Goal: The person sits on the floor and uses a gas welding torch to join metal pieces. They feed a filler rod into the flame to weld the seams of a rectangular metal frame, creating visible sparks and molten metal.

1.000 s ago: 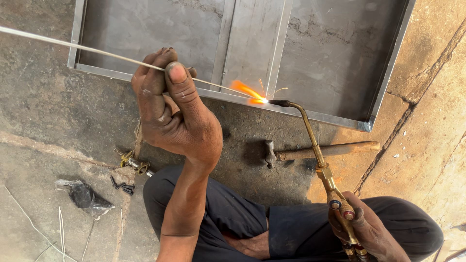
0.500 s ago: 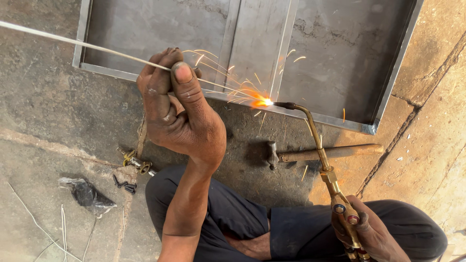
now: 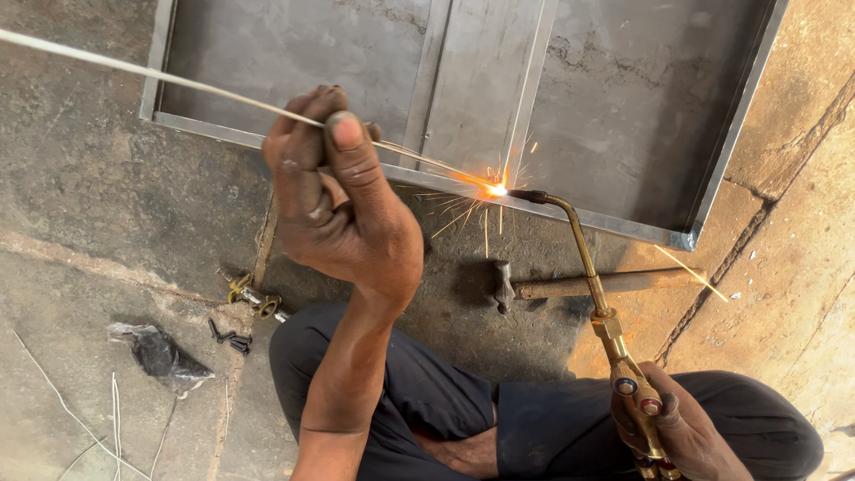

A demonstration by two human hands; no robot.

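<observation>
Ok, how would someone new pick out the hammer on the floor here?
Find the grey metal frame lying flat on the concrete. Just below its near edge, between the sparks and the person's knees, lies the hammer. Unlike the brass torch crossing it, it is dark, rusty and untouched.

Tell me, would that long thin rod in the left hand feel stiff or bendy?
Probably springy: the filler rod is very thin and long, reaching past the picture's edge from the left hand. Likely light, since a few fingers pinch it. Its tip at the sparks is surely hot.
</observation>
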